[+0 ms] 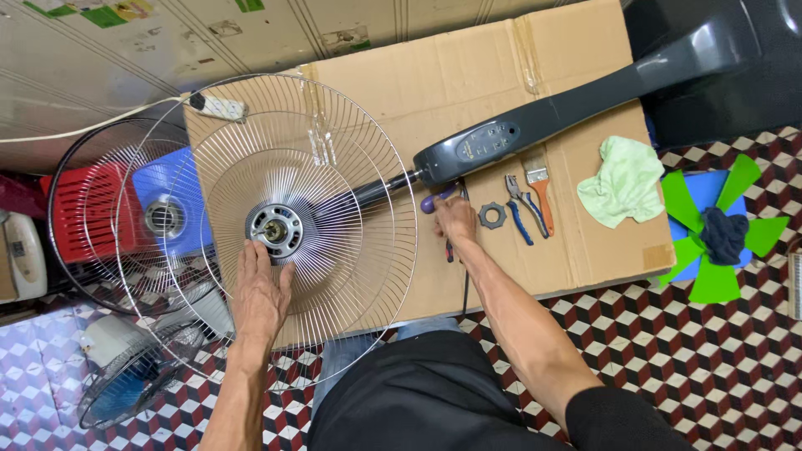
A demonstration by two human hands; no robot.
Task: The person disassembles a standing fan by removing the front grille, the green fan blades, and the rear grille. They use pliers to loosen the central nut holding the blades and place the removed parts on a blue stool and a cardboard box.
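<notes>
1. Cardboard [501,67] sheet carries a grey fan stand [585,104] lying flat; it looks heavy and stiff, best gripped along the neck.
2. Wire guard [342,276] looks light, springy and easily bent; left hand [261,296] rests flat on it, fingers spread, beside the motor hub [276,230].
3. Right hand [455,219] closes on a purple-handled screwdriver [436,200], its tip hidden.

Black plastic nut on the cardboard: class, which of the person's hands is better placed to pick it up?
Right. The right hand lies beside the black plastic nut; the left hand presses on the wire fan guard, across from it.
</notes>
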